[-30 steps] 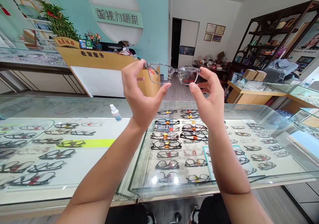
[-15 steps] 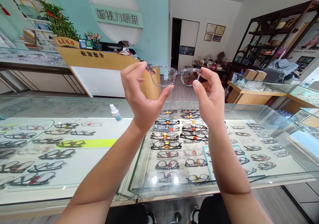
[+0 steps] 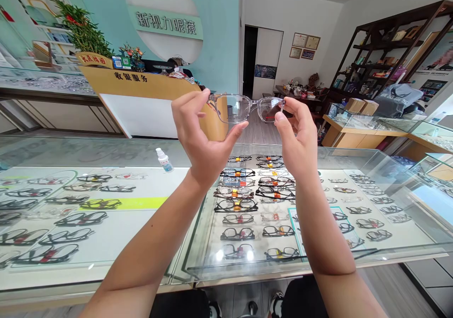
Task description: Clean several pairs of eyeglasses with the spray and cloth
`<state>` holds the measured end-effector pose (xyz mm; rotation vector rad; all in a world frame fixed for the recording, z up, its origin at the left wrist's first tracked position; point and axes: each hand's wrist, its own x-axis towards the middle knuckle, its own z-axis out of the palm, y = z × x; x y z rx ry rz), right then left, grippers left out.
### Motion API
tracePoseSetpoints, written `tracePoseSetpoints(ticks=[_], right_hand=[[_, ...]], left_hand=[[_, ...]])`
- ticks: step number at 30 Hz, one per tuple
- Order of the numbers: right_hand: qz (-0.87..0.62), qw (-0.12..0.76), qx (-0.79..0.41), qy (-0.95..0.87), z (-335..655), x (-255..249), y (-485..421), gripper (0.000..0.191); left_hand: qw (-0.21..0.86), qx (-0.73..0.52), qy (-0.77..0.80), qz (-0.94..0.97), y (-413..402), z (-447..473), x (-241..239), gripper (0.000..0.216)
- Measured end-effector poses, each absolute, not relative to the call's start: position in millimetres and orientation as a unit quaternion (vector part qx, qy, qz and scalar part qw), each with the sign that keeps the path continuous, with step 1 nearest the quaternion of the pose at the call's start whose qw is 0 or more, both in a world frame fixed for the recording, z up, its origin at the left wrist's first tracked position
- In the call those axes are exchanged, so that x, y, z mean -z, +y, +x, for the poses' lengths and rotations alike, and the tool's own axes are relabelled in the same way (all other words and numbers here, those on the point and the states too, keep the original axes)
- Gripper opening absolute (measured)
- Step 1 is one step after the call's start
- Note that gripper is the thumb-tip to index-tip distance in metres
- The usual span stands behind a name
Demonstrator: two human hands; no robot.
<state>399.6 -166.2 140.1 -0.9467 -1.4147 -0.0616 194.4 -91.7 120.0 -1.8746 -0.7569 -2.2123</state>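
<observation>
The left hand and right hand, apart, each hold one end of clear glasses, upper middle.

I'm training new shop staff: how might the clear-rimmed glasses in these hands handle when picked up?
The clear-rimmed glasses would likely feel light, since the rims look thin. The slim bridge could flex or snap if twisted. The shiny rims may be slightly slippery.
</observation>
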Motion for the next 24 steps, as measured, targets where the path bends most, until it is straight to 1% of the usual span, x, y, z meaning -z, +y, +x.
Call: tracePoseSetpoints(ticks=[3,10,13,17,21,24], right_hand=[[-0.411,0.662,0.023,-0.626,399,-140,-166,0.050],[-0.392,0.671,0.033,-0.628,400,-142,-169,0.050],[-0.383,0.673,0.028,-0.632,400,-143,-171,0.047],[-0.371,0.675,0.029,-0.637,400,-145,-173,0.043],[-0.372,0.667,0.034,-0.645,401,-145,-173,0.043],[-0.367,0.662,0.034,-0.653,402,-145,-173,0.043]], left_hand=[[0.048,0.731,-0.240,-0.637,-90,193,-121,0.094],[0.057,0.734,-0.233,-0.636,-78,192,-122,0.091],[0.032,0.730,-0.224,-0.644,-70,190,-123,0.088],[0.002,0.711,-0.230,-0.665,-58,185,-124,0.092],[0.014,0.695,-0.219,-0.684,-50,180,-124,0.095],[0.026,0.698,-0.197,-0.688,-48,179,-124,0.092]])
